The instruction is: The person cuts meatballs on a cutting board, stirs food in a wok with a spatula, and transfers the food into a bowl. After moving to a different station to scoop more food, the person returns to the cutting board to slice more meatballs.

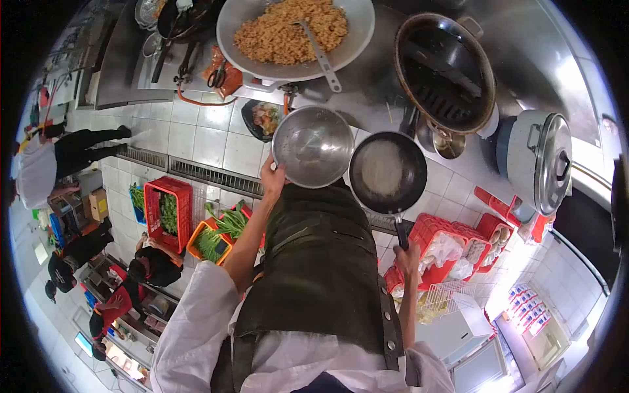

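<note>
My left hand (272,179) grips the rim of a shiny metal bowl (313,145), which holds nothing that I can see. In my right hand (407,259) is the black handle of a frying pan (388,171), its dark sides ringing a paler, worn middle. Bowl and pan are side by side in front of my apron, rims close together. Beyond them on the counter, a large metal wok (229,39) holds brown fried rice (288,36), with a slotted metal spoon (320,56) lying in it.
A big dark pot (401,49) and a lidded white pot (534,150) stand at the right. Scissors (217,74) lie on the counter at the left. Red crates (149,209) hold greens on the tiled floor. Several people are at the far left.
</note>
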`<state>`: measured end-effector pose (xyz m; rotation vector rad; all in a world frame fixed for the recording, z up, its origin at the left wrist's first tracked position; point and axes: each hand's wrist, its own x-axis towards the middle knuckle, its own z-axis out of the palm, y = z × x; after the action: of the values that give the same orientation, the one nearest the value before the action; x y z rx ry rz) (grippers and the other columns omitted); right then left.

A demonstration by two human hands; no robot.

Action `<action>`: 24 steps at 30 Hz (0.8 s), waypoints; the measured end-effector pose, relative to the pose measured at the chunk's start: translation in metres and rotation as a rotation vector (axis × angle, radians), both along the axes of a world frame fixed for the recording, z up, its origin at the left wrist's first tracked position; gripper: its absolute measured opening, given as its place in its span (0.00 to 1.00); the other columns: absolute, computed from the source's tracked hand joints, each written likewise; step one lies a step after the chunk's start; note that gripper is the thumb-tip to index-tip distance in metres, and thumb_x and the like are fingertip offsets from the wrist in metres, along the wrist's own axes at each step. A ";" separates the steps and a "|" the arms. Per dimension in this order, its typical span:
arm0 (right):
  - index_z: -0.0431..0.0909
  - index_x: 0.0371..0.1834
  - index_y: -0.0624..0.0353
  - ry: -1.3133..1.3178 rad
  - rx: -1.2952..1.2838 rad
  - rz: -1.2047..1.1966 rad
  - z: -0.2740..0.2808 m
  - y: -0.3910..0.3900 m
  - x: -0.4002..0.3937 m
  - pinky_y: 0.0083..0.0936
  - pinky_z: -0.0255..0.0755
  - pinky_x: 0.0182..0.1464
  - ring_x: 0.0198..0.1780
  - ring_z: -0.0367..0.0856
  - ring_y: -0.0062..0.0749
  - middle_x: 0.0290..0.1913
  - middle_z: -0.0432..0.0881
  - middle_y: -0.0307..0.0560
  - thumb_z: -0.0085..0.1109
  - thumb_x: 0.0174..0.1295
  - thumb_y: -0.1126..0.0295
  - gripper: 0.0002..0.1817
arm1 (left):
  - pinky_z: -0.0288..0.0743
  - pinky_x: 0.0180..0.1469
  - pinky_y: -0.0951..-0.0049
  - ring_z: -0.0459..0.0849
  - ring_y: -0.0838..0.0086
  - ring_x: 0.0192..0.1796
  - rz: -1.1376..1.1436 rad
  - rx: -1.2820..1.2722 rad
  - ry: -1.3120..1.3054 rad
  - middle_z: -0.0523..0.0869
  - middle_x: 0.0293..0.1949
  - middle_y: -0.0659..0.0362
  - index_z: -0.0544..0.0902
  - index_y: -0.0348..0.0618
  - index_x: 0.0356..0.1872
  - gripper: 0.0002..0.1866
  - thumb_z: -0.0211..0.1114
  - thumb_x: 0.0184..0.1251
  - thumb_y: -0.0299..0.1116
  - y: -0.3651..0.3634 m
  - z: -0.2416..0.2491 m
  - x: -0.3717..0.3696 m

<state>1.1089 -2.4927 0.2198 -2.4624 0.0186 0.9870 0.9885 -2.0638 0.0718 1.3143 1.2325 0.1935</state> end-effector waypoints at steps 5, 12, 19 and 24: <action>0.71 0.17 0.63 0.042 -0.061 -0.029 0.040 -0.066 -0.019 0.32 0.58 0.22 0.18 0.64 0.22 0.13 0.67 0.37 0.63 0.48 0.71 0.11 | 0.91 0.30 0.67 0.89 0.66 0.36 0.174 -0.209 -0.229 0.83 0.48 0.53 0.75 0.38 0.62 0.20 0.58 0.69 0.22 -0.051 -0.039 0.080; 0.68 0.16 0.62 0.034 -0.061 0.063 0.040 -0.083 -0.007 0.30 0.56 0.22 0.19 0.62 0.21 0.14 0.63 0.36 0.63 0.43 0.72 0.12 | 0.91 0.34 0.66 0.89 0.62 0.38 0.228 -0.211 -0.301 0.79 0.58 0.54 0.72 0.41 0.62 0.19 0.60 0.73 0.28 -0.071 -0.063 0.172; 0.64 0.14 0.60 0.102 0.061 0.127 0.053 -0.041 0.014 0.29 0.57 0.22 0.19 0.62 0.20 0.14 0.62 0.33 0.61 0.44 0.74 0.13 | 0.77 0.61 0.50 0.75 0.48 0.67 0.209 -0.506 -0.249 0.43 0.81 0.46 0.31 0.56 0.82 0.53 0.53 0.70 0.66 -0.046 -0.017 0.144; 0.72 0.20 0.63 0.178 0.064 0.349 0.016 -0.024 0.023 0.34 0.66 0.24 0.19 0.70 0.26 0.14 0.69 0.45 0.62 0.48 0.73 0.08 | 0.71 0.64 0.59 0.74 0.62 0.66 0.497 -0.158 -0.347 0.72 0.68 0.53 0.68 0.46 0.72 0.32 0.56 0.74 0.53 -0.006 0.088 0.032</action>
<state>1.1320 -2.5167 0.2358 -2.3573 -0.3896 1.3278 1.0203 -2.0699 0.1600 0.7790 1.2245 0.6382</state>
